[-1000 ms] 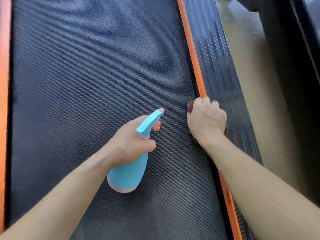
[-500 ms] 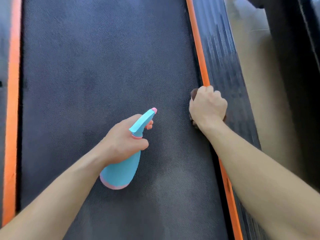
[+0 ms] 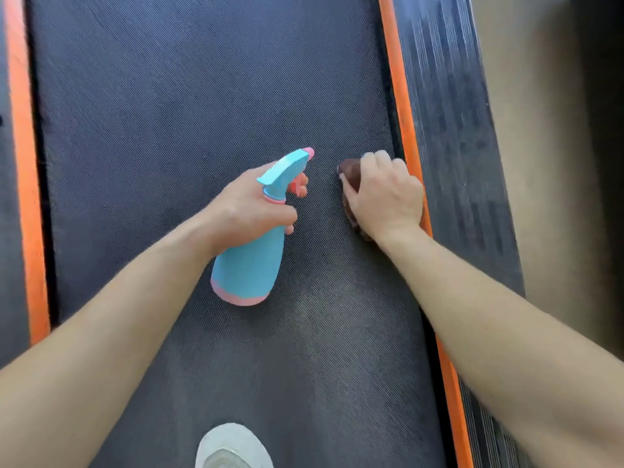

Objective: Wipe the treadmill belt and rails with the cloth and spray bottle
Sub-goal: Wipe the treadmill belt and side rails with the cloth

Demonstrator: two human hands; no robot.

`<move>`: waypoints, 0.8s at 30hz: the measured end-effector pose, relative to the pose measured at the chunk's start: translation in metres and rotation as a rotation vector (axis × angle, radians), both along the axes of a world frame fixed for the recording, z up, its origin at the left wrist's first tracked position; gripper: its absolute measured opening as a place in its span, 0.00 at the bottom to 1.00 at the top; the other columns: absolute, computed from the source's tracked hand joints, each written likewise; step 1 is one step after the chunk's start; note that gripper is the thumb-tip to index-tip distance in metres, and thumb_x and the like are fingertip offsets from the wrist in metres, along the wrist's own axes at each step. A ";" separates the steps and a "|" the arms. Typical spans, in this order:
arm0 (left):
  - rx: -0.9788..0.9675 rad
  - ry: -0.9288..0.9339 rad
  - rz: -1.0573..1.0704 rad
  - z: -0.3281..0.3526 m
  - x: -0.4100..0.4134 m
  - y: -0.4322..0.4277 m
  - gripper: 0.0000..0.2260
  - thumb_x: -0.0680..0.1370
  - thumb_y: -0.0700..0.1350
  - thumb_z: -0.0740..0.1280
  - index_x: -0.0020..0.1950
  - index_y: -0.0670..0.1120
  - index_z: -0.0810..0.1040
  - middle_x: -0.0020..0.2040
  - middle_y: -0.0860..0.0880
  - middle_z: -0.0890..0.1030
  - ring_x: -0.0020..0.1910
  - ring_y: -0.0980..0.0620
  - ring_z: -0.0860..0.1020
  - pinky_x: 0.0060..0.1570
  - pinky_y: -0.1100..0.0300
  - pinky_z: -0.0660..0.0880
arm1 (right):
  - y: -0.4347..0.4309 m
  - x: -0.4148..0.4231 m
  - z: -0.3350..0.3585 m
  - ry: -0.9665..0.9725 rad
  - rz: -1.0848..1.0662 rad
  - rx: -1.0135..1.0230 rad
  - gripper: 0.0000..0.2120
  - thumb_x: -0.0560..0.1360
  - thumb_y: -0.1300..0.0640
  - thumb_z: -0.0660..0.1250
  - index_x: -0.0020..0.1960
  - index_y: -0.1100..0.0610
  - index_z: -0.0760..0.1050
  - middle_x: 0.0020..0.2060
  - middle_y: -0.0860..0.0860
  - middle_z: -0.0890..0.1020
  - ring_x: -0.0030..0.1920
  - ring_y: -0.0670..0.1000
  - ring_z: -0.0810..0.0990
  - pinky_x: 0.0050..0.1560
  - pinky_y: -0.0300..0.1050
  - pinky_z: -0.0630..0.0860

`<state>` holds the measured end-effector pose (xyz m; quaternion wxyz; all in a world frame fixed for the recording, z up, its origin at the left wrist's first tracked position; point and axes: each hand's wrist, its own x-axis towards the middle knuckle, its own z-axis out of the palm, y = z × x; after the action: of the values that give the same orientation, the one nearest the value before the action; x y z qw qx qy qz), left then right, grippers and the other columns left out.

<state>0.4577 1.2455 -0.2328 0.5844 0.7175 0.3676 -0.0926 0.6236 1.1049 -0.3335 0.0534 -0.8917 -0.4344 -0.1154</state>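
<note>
**Dark treadmill belt [image 3: 169, 130], being wiped at its right edge beside the orange strip [image 3: 401, 123].**

The brown cloth [image 3: 349, 173] is bunched on the belt at that edge under the right grip [image 3: 385, 194], whose fingers are curled over it. The blue spray bottle [image 3: 250, 265] is held over the belt's middle by the left grip [image 3: 246, 207], which is wrapped round its neck with a finger at the trigger. Spray could be thrown onto the right grip, since the nozzle is angled roughly that way. A wetted belt could let the shoe [image 3: 233, 447] at the near edge slip.
</note>
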 end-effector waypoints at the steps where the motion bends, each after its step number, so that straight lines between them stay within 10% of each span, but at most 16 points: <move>1: 0.002 0.010 -0.008 0.001 0.000 -0.002 0.31 0.69 0.34 0.72 0.68 0.59 0.79 0.58 0.55 0.84 0.44 0.61 0.80 0.42 0.66 0.78 | 0.005 0.001 0.000 0.032 -0.042 0.020 0.18 0.76 0.40 0.65 0.44 0.56 0.74 0.41 0.55 0.78 0.39 0.60 0.78 0.30 0.46 0.61; 11: 0.016 0.064 0.016 0.015 -0.035 -0.014 0.32 0.65 0.40 0.71 0.68 0.61 0.78 0.58 0.55 0.83 0.52 0.56 0.82 0.53 0.58 0.78 | -0.074 -0.112 -0.001 0.206 0.233 -0.093 0.18 0.70 0.41 0.74 0.43 0.55 0.73 0.39 0.52 0.76 0.37 0.56 0.77 0.26 0.47 0.71; 17: 0.007 0.099 0.121 0.025 -0.064 -0.023 0.26 0.71 0.34 0.72 0.64 0.57 0.80 0.58 0.59 0.83 0.53 0.56 0.83 0.50 0.59 0.79 | 0.003 -0.088 0.005 0.389 -0.345 0.009 0.20 0.79 0.39 0.63 0.55 0.57 0.73 0.51 0.54 0.77 0.50 0.59 0.78 0.37 0.52 0.75; 24: -0.040 0.135 0.170 0.055 -0.074 -0.023 0.31 0.73 0.31 0.70 0.67 0.62 0.77 0.57 0.60 0.84 0.38 0.63 0.81 0.41 0.70 0.75 | -0.021 -0.111 -0.020 0.253 0.059 0.052 0.18 0.76 0.41 0.65 0.42 0.56 0.71 0.39 0.55 0.74 0.37 0.59 0.74 0.30 0.50 0.70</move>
<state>0.3842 1.2221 -0.1778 0.5782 0.6641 0.4637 -0.0982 0.5127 1.0842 -0.3530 0.1340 -0.8843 -0.4470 -0.0115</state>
